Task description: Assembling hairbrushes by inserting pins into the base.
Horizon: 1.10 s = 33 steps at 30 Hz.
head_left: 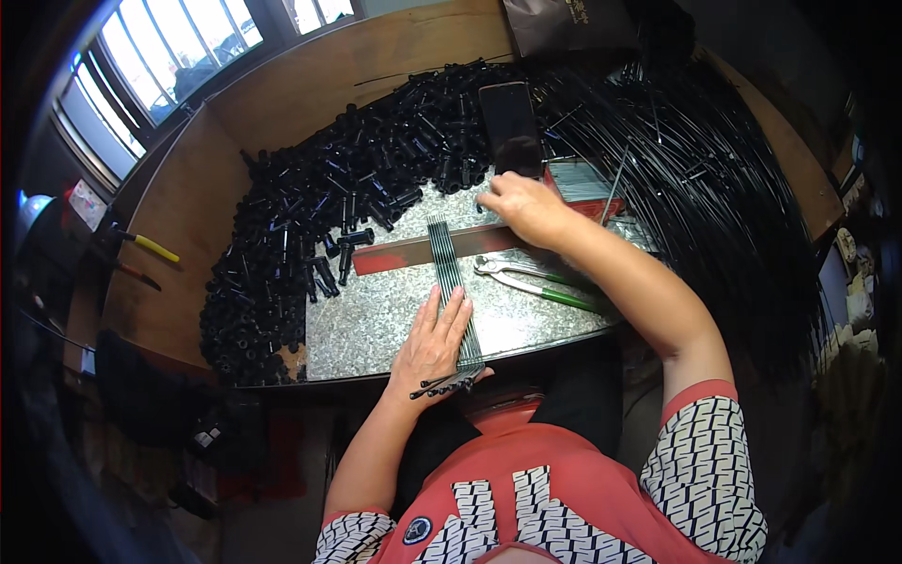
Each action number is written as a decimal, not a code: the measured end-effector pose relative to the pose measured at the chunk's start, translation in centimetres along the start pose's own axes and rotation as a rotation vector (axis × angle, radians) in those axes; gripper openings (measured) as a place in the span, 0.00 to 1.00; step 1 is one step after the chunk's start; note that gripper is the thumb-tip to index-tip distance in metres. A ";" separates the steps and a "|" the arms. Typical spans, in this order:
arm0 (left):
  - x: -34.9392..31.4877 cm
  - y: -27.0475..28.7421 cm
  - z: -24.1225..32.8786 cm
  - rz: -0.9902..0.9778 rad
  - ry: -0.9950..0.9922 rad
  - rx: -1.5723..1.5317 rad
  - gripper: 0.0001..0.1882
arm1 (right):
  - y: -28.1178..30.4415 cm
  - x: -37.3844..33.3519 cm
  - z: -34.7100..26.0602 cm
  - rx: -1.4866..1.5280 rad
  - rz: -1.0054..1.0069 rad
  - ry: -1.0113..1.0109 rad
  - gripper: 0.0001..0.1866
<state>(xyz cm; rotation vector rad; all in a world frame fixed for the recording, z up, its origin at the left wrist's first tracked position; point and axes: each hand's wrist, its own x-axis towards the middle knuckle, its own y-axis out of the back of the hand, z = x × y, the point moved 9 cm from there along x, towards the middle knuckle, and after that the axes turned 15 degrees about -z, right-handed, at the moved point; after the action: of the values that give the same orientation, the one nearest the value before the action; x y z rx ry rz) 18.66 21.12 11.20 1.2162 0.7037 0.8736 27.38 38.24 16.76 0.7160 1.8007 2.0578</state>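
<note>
While the left hand point(432, 350) lies with its fingers straight along the slim bundle of thin, dark, straight metal-looking rods point(447, 258), we judge it to be holding them lightly, fingertips on top and thumb showing at the far side near the black-tipped ends. The rods lie side by side, their pale bare ends pointing away from us and their black tips fanned out over the wrist. We would expect each to be light, stiff yet springy along its length, and smooth enough to slide over its neighbours, so we would take hold across the whole row near the middle, pressing it flat, and keep off the loose tips. Beneath the row, just beyond the fingertips, runs a flat brownish metal bar with a red end point(393, 255). The right hand point(526, 209) hovers past the bar with fingers curled in; we cannot tell whether they pinch anything. Below it lie green-handled steel pincers point(537, 282), on a mottled grey metal plate point(362, 334). Farther out, we see a heap of short black tubular pieces point(319, 193) to the left, a dark rectangular phone point(510, 122) ahead, and a sprawling mass of long black rods point(686, 169) to the right.
</note>
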 end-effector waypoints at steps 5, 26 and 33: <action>-0.1 0.5 0.4 0.021 0.016 0.016 0.54 | -2.2 1.5 -1.8 0.003 -0.016 0.032 0.16; -0.1 0.3 0.2 0.028 0.007 -0.016 0.55 | -2.6 1.9 -1.5 -0.037 -0.011 -0.013 0.17; -0.1 0.5 0.3 0.046 -0.006 -0.010 0.55 | -2.5 2.1 -1.8 -0.032 -0.041 -0.016 0.17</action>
<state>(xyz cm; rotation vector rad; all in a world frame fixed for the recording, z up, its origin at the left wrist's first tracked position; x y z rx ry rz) 18.73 20.94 11.73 1.2300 0.6684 0.9100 24.42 38.32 14.47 0.6799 1.7549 2.0442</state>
